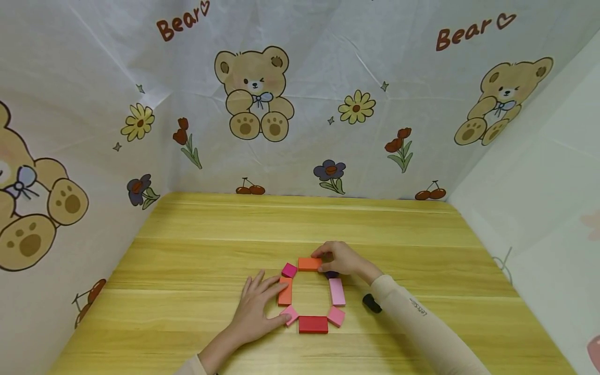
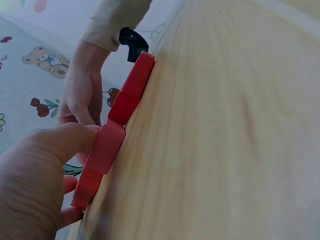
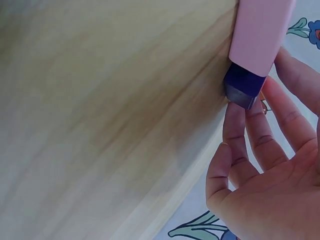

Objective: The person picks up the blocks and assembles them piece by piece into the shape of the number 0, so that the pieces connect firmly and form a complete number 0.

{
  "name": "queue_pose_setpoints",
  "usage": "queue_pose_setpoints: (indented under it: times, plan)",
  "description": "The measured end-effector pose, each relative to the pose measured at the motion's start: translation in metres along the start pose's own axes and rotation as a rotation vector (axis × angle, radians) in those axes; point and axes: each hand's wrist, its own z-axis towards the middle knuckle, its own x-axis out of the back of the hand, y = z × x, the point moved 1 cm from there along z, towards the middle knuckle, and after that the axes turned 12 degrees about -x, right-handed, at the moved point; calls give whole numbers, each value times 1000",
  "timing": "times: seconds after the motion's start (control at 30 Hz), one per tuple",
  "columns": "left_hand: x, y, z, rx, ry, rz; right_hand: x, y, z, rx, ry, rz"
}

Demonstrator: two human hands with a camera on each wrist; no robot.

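Note:
Several toy blocks form a ring on the table. My left hand (image 1: 255, 311) lies at its left side, fingers spread: the index finger touches the left orange block (image 1: 285, 294) and the thumb rests on a small pink block (image 1: 291, 314). At the far side, my right hand (image 1: 344, 259) pinches the right end of another orange block (image 1: 307, 264) between thumb and index finger. Its other fingers are by a dark purple block (image 3: 242, 87), partly hidden under the hand in the head view. That purple block meets the end of a long light pink block (image 1: 337, 291).
A small magenta block (image 1: 289, 270) sits at the ring's far left corner. A red block (image 1: 313, 325) forms the near side, beside another small pink block (image 1: 336, 316). A black device (image 1: 372, 303) shows by the right sleeve. Bear-print cloth (image 1: 304, 156) stands behind the wooden table (image 1: 211, 219).

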Motion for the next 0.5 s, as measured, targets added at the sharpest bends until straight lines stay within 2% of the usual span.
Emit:
queue_pose_setpoints:
  times: [0.23, 0.5]
  plan:
    - [0, 0, 0, -3, 1, 2, 0, 2, 0, 13, 9, 1]
    - [-2, -2, 0, -16, 15, 11, 3, 6, -7, -2, 48, 71]
